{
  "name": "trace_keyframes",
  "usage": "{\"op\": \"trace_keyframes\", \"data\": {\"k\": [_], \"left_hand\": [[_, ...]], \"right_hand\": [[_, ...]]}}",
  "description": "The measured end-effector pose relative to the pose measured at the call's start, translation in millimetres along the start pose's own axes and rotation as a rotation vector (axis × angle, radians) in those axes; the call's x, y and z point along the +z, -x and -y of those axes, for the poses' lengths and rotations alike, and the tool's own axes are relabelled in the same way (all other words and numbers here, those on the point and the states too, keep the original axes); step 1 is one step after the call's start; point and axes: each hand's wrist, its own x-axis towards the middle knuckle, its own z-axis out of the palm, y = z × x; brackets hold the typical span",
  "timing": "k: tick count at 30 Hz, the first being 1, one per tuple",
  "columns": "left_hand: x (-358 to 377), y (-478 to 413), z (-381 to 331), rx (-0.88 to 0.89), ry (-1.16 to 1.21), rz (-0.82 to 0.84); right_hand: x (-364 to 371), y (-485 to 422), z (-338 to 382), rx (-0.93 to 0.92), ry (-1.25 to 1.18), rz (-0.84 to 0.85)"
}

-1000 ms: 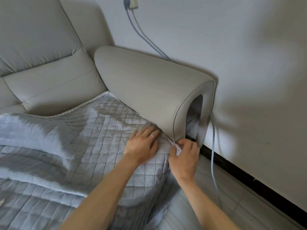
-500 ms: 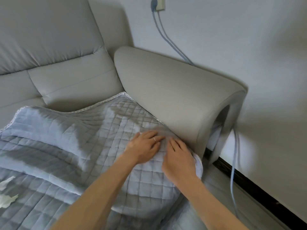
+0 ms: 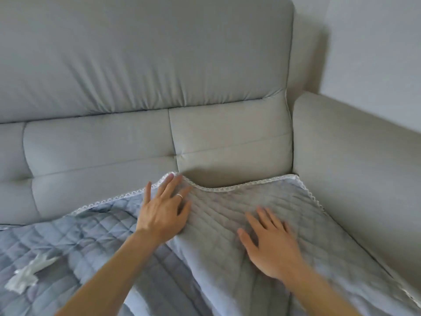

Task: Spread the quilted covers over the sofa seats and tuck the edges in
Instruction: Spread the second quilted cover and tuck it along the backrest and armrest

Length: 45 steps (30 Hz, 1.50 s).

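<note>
A blue-grey quilted cover [image 3: 227, 215] with a white lace edge lies over the sofa seat. Its back edge rests against the grey back cushion [image 3: 227, 142], rising in a hump near the cushion seam. My left hand [image 3: 164, 208] lies flat on the cover with fingers spread, fingertips at that raised back edge; a ring shows on one finger. My right hand [image 3: 271, 242] lies flat on the cover further right, fingers spread, holding nothing. A raised fold of the cover runs between my forearms.
The grey armrest [image 3: 355, 169] borders the seat on the right, with the cover's lace edge along its base. The pale wall [image 3: 376, 42] stands behind. A crumpled white scrap [image 3: 29, 274] lies on the cover at the lower left.
My view swung left from the armrest's front end to the back cushions. Both hands slid from the front right corner to the rear of the seat and spread flat.
</note>
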Motion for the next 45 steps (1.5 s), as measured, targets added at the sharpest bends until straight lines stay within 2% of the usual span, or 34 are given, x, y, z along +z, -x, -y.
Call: {"op": "trace_keyframes", "data": {"k": [2, 3, 5, 9, 10, 11, 14, 19, 24, 30, 34, 36, 38, 40, 45], "left_hand": [[-6.6, -6.7, 45.8, -0.120, 0.094, -0.116], [-10.3, -6.4, 69.1, -0.214, 0.134, -0.107], [-9.2, 0.6, 119.0, -0.347, 0.150, 0.046], [-9.2, 23.3, 177.5, -0.165, 0.005, 0.278], [-9.5, 26.4, 182.2, -0.180, 0.005, 0.284], [-11.1, 29.0, 193.8, -0.268, 0.031, 0.327], [-9.1, 39.5, 208.2, -0.485, 0.101, 0.482], [-16.6, 45.5, 228.8, -0.548, 0.137, 0.645], [-39.3, 68.6, 250.7, -0.597, -0.069, 0.646], [-44.8, 45.7, 211.0, -0.524, -0.241, 0.652], [-38.9, 16.1, 142.4, -0.375, 0.007, 0.535], [-29.1, -2.2, 101.5, -0.333, 0.134, 0.527], [-15.8, -25.3, 68.9, -0.353, 0.186, 0.563], [-2.6, -44.6, 43.9, -0.371, 0.189, 0.584], [24.0, -76.9, 20.8, -0.513, 0.102, 0.787]], "right_hand": [[-4.9, -34.1, 34.1, -0.013, -0.002, 0.061], [-5.6, -47.4, 52.6, -0.022, -0.012, 0.096], [-5.7, -68.1, 93.0, -0.065, -0.057, 0.134], [3.9, -94.2, 156.5, -0.061, -0.107, 0.156], [12.5, -96.3, 157.8, -0.012, -0.082, 0.204], [23.1, -101.1, 162.4, 0.038, -0.057, 0.282], [43.6, -95.1, 153.0, 0.121, 0.077, 0.379], [25.0, -107.6, 175.5, 0.248, 0.120, 0.507], [22.5, -110.4, 169.4, 0.248, 0.125, 0.552], [13.3, -122.8, 146.7, 0.174, 0.133, 0.572], [-5.3, -124.7, 132.3, 0.097, 0.080, 0.535], [-14.7, -127.0, 113.6, 0.156, -0.072, 0.418], [-26.8, -133.6, 87.1, 0.294, -0.227, 0.267], [-36.3, -141.8, 54.2, 0.370, -0.215, 0.204], [-45.5, -174.3, 1.9, 0.458, -0.245, 0.297]]}}
